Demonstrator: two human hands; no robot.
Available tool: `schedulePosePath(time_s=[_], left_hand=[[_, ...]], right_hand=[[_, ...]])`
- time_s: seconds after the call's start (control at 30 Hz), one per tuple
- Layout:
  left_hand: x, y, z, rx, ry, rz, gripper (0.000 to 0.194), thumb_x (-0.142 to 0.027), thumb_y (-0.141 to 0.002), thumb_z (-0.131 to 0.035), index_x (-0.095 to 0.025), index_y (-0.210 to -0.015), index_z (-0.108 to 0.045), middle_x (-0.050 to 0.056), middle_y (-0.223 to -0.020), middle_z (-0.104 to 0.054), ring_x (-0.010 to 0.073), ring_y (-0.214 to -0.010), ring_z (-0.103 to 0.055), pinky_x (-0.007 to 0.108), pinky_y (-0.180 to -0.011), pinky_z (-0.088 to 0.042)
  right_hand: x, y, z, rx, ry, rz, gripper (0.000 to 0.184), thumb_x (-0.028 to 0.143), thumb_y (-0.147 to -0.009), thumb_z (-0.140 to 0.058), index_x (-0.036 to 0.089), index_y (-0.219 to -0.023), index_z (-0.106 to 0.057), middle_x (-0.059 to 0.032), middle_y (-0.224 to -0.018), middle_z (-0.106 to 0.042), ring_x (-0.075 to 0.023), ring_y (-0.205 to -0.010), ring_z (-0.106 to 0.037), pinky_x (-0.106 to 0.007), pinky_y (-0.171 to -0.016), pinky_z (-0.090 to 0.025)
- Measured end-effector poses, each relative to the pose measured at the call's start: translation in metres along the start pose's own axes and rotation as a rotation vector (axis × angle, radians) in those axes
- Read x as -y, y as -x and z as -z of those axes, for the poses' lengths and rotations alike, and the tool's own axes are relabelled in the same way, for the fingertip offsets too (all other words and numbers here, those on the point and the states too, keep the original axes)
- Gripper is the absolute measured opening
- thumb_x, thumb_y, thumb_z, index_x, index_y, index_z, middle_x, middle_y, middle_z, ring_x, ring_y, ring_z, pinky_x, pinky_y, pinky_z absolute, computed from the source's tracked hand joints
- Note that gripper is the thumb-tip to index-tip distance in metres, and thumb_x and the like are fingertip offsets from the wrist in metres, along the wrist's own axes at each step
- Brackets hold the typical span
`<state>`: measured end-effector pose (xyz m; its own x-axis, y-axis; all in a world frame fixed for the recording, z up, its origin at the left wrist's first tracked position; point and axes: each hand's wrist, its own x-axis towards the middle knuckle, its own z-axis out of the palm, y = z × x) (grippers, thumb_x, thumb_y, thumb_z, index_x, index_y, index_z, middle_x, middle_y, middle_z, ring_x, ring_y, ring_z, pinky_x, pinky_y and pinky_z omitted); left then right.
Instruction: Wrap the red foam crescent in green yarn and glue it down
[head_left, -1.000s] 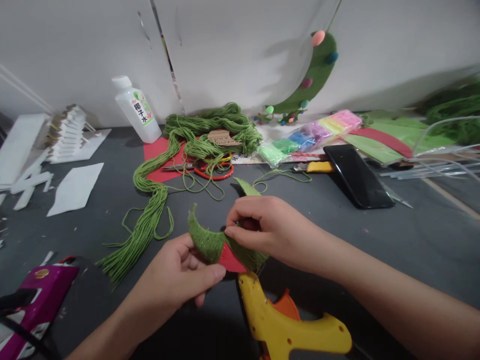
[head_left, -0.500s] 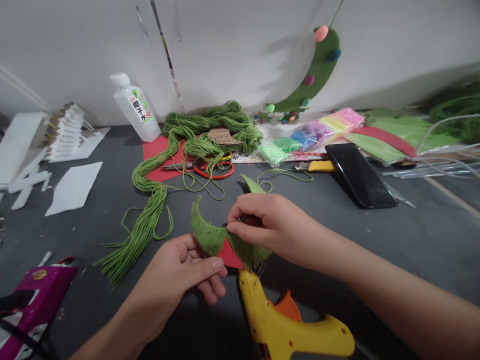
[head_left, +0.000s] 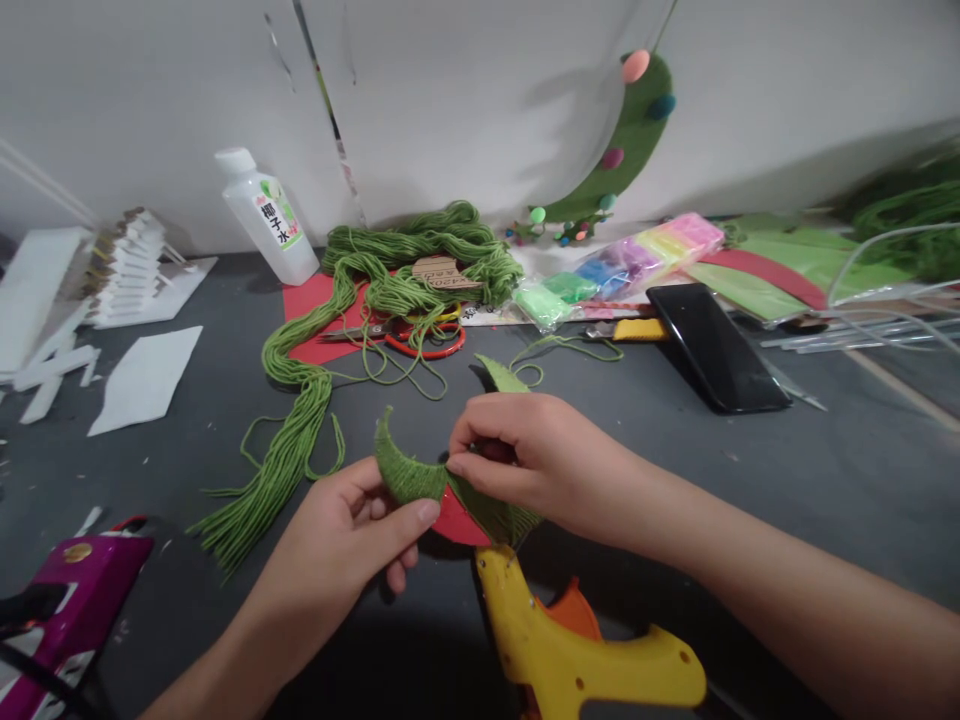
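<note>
Yarn-wrapped crescent [head_left: 411,478] runs left-right, left horn up. Left hand [head_left: 356,530] grips left half; right hand [head_left: 529,448] pinches fingertips together at inner edge, hold unclear, by bare red patch [head_left: 459,521].

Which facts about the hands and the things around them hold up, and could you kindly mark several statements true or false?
1. The left hand holds the yarn-wrapped crescent. True.
2. The right hand holds the phone. False: it pinches at the crescent's upper edge.
3. A red patch shows on the crescent. True.
4. The bottle has a green cap. False: it is white.
5. The yellow glue gun lies nearer the camera than the bottle. True.
</note>
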<state>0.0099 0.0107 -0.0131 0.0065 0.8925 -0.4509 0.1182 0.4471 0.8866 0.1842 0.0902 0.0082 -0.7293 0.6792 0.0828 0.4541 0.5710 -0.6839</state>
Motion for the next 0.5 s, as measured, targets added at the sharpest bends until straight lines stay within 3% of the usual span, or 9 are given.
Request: schedulePosePath(time_s=[0.3,0.5], left_hand=[[0.005,-0.005,0.002,0.046,0.070,0.044,0.021,-0.034,-0.071,-0.068,-0.014,-0.077,-0.061,-0.008,-0.047,-0.047,0.0036,-0.039,-0.036,0.015,-0.038,-0.028],[0.001,-0.002,0.007,0.193,-0.011,-0.040,0.017,-0.033,-0.073,-0.066,-0.017,-0.072,-0.062,-0.006,-0.054,-0.045,0.0050,-0.043,-0.039,0.015,-0.038,-0.029]], right_hand=[[0.006,0.000,-0.001,0.056,-0.006,-0.003,0.011,0.012,-0.078,-0.059,0.015,-0.067,-0.059,0.0039,-0.062,-0.054,-0.0075,-0.056,-0.044,-0.020,-0.055,-0.031],[0.004,0.000,0.021,0.192,-0.033,0.171,0.008,0.009,-0.080,-0.059,0.013,-0.079,-0.065,0.0008,-0.075,-0.055,-0.0095,-0.069,-0.050,-0.020,-0.062,-0.036]])
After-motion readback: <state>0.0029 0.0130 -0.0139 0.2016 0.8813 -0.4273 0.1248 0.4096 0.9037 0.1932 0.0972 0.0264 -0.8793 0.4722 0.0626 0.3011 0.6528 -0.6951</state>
